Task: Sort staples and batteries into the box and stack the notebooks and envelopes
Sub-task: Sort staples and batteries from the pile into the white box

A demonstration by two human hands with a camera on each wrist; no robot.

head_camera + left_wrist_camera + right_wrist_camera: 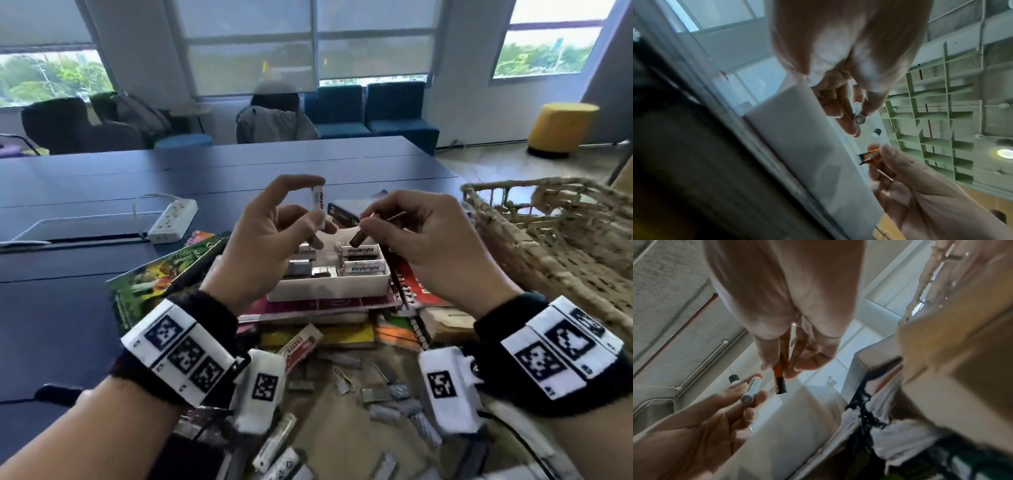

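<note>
- While both hands hover above the white box (329, 287), the left hand (270, 236) pinches a white battery (318, 209) upright, index fingertip on its top end and thumb near its bottom, the other fingers (310, 240) loosely curled below.
- From the right wrist view, that white battery (751, 390) is a smooth cylinder with a flat metal end.
- To its right, the right hand (428, 246) holds an orange-and-black battery (358, 240) between thumb and fingers, narrow grip, black end tilted down toward the box.
- Seen from the left wrist, the orange-and-black battery (869, 156) shows only partly past the fingertips.
- Inside the box, a rectangular, smooth-walled plastic tray, two white batteries (364, 260) lie flat on the right side, and metallic staple strips (308, 265) fill the left.
- Under the box sits a pile of glossy, colourful notebooks (154, 284), some spiral-bound.
- Nearer, loose grey staple strips (394, 401) and more white batteries (277, 445) lie scattered.
- A coarse woven basket (555, 240) stands at the right; a white power strip (173, 221) lies on the dark tabletop (68, 308) far left.
</note>
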